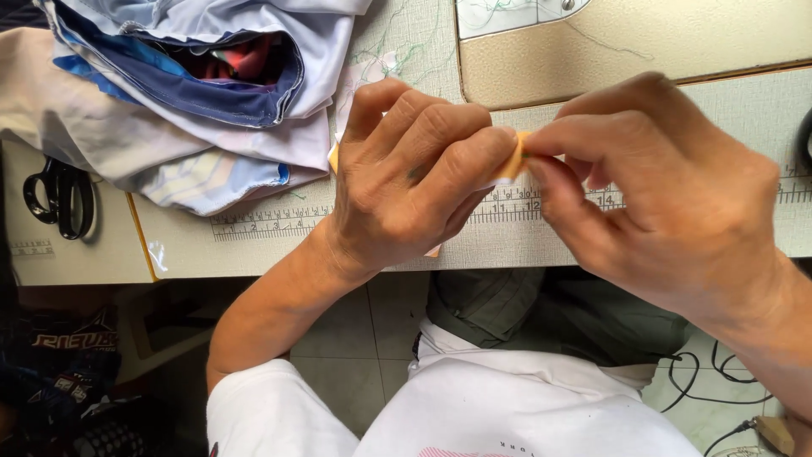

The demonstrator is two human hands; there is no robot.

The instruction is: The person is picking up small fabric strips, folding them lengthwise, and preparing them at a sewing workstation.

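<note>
Pinching a small orange patch point(512, 166) between both hands, left hand point(406, 182) and right hand point(677, 203) clamped on it, held just above the ruler point(271, 222) so it's steady.

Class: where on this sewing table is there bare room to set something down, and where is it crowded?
Free: the table strip between the garment pile and near edge, and right of the right hand. Crowded: top left under the pile, by the scissors, and where the left hand works.
</note>
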